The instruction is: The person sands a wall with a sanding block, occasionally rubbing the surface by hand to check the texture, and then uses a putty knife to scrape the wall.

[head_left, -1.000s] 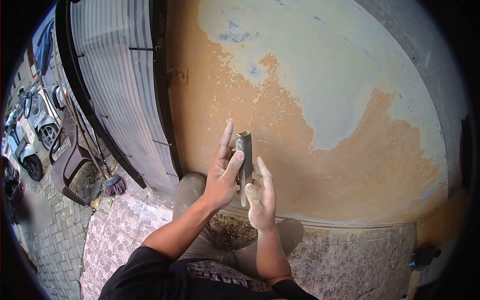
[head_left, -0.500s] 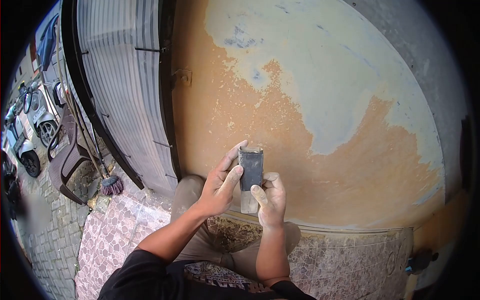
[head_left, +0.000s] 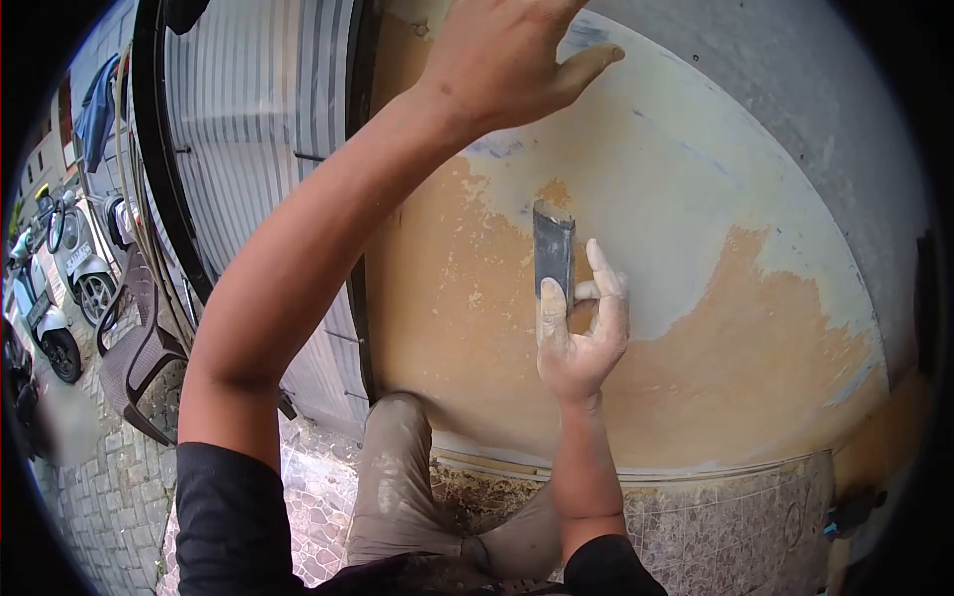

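Note:
My right hand [head_left: 586, 343] grips the lower end of a sanding block [head_left: 553, 250] wrapped in dark grey sandpaper. The thumb presses on its near face, while the index finger points up, apart from it. Pale dust coats these fingers. Behind the block is a wall [head_left: 477, 328] with orange paint and a large pale, smoothed patch. High up near the camera, my left hand [head_left: 512, 65] is stretched across the top of the view, thumb extended and holding nothing visible; its other fingertips are cut off by the frame.
A striped corrugated panel [head_left: 253, 109] in a black frame stands at the left. Beyond it are a brown woven chair [head_left: 139, 368] and parked scooters [head_left: 84, 258] on paving. My knees are bent close to the wall's foot, above a mosaic-tiled floor [head_left: 686, 526].
My left hand has let go of the sanding block and swung up to the top of the view. My right hand has lifted the block up and slightly right.

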Demonstrator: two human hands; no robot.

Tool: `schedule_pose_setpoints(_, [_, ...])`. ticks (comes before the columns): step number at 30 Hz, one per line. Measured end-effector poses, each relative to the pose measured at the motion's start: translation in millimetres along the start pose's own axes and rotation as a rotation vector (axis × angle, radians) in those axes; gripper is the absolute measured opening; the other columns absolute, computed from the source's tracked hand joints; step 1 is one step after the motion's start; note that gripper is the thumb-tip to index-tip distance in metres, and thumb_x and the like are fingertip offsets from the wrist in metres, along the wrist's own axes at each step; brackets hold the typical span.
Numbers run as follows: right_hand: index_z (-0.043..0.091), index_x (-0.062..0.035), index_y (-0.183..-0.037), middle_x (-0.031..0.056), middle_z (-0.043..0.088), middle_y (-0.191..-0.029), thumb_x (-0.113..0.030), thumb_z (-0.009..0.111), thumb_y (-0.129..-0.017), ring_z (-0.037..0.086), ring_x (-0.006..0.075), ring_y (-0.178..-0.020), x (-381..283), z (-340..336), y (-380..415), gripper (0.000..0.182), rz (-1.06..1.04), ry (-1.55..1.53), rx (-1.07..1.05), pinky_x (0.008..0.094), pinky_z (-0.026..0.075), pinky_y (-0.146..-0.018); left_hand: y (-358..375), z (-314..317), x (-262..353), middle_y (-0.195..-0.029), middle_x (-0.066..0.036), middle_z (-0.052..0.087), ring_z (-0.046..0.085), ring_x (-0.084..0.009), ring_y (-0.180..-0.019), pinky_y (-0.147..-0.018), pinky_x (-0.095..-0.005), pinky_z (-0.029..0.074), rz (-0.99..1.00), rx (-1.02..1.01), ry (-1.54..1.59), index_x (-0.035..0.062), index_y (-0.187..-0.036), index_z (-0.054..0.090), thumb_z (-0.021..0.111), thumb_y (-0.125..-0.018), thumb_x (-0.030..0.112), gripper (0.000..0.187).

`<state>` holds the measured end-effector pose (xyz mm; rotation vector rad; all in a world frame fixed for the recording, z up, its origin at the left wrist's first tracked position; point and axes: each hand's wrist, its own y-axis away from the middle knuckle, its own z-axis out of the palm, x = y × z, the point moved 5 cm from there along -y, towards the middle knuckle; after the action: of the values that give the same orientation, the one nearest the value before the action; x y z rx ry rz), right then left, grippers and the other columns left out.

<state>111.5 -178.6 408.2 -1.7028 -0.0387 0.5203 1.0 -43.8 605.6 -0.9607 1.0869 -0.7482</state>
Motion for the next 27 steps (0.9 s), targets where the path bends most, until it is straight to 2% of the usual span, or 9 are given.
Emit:
schedule_pose_setpoints(1, [0.065,0.0010,-0.133,0.0053,0.054,-0.086,0.001,0.077,-0.084,0.054,0.0165,-0.075,-7,12,-15,0.050,-0.164,0.140,-0.034,0.0302,0.048,-0.066,-12,15,-12,-0.140,-0.020,0.056,0.048,-0.0366,-0.138,-0.117,-0.0487,0.036,0.002,0.001,0.001,0.0000,-0.142,0.053,0.067,-0.096,0.027,0.055])
schedule_pose_setpoints(4, [0.068,-0.0015,-0.131,0.0065,0.054,-0.088,0.003,0.077,-0.081,0.055,0.0215,-0.077,-6,52,-39,0.052,-0.360,0.215,0.035,0.0337,0.049,-0.068,-24,50,-36,-0.155,-0.021,0.045,0.033,-0.0368,-0.151,-0.123,-0.0508,0.028,0.003,-0.089,-0.108,0.0016,-0.154,0.041,0.061,-0.100,0.036,0.068])
schedule_pose_setpoints(6, [0.068,-0.0008,-0.131,0.0087,0.056,-0.093,0.005,0.075,-0.079,0.058,0.0246,-0.082,-3,69,-41,0.053,-0.398,0.252,0.080,0.0361,0.052,-0.071,-13,67,-47,-0.155,-0.020,0.046,0.035,-0.0367,-0.150,-0.123,-0.0504,0.028,-0.104,-0.178,-0.018,0.0015,-0.153,0.043,0.054,-0.103,0.043,0.066])
schedule_pose_setpoints(10, [0.067,0.0004,-0.131,0.0119,0.062,-0.102,0.012,0.073,-0.082,0.063,0.0256,-0.089,11,79,-17,0.051,-0.436,0.251,0.148,0.0356,0.055,-0.074,7,55,-47,-0.155,-0.019,0.047,0.038,-0.0358,-0.148,-0.120,-0.0485,0.032,-0.087,-0.306,-0.035,0.0007,-0.144,0.055,0.049,-0.104,0.046,0.061])
schedule_pose_setpoints(11, [0.066,0.0011,-0.131,0.0116,0.063,-0.101,0.013,0.074,-0.082,0.062,0.0250,-0.088,20,77,2,0.051,-0.408,0.248,0.173,0.0354,0.055,-0.073,14,55,-48,-0.148,-0.020,0.052,0.045,-0.0351,-0.141,-0.116,-0.0472,0.036,-0.042,-0.189,-0.064,0.0013,-0.139,0.059,0.052,-0.103,0.044,0.056])
schedule_pose_setpoints(14, [0.067,0.0041,-0.125,0.0138,0.064,-0.099,0.008,0.074,-0.086,0.062,0.0275,-0.089,44,73,57,0.040,-0.326,0.298,0.214,0.0377,0.054,-0.076,20,45,-47,-0.136,-0.020,0.057,0.051,-0.0344,-0.132,-0.113,-0.0466,0.038,-0.068,-0.204,0.007,0.0020,-0.137,0.060,0.056,-0.101,0.041,0.053])
schedule_pose_setpoints(20, [0.066,0.0046,-0.128,0.0109,0.061,-0.096,0.007,0.076,-0.085,0.058,0.0241,-0.084,-7,96,-41,0.044,-0.344,0.311,0.244,0.0349,0.051,-0.072,12,40,-48,-0.110,-0.017,0.061,0.056,-0.0323,-0.110,-0.100,-0.0466,0.043,-0.117,-0.163,0.038,0.0029,-0.105,0.068,0.060,-0.098,0.031,0.030])
schedule_pose_setpoints(22, [0.067,0.0038,-0.128,0.0113,0.059,-0.093,0.014,0.068,-0.082,0.057,0.0262,-0.082,-15,102,-62,0.047,-0.232,0.189,0.239,0.0370,0.051,-0.069,12,39,-49,-0.107,-0.017,0.061,0.057,-0.0322,-0.107,-0.098,-0.0468,0.044,-0.107,-0.157,0.035,0.0030,-0.099,0.068,0.060,-0.097,0.029,0.027])
schedule_pose_setpoints(27, [0.067,0.0063,-0.125,0.0106,0.061,-0.094,0.006,0.076,-0.087,0.056,0.0245,-0.082,32,90,55,0.039,-0.350,0.315,0.274,0.0349,0.049,-0.069,11,37,-50,-0.105,-0.017,0.061,0.056,-0.0324,-0.107,-0.096,-0.0465,0.044,-0.131,-0.141,0.120,0.0027,-0.094,0.069,0.061,-0.097,0.027,0.025])
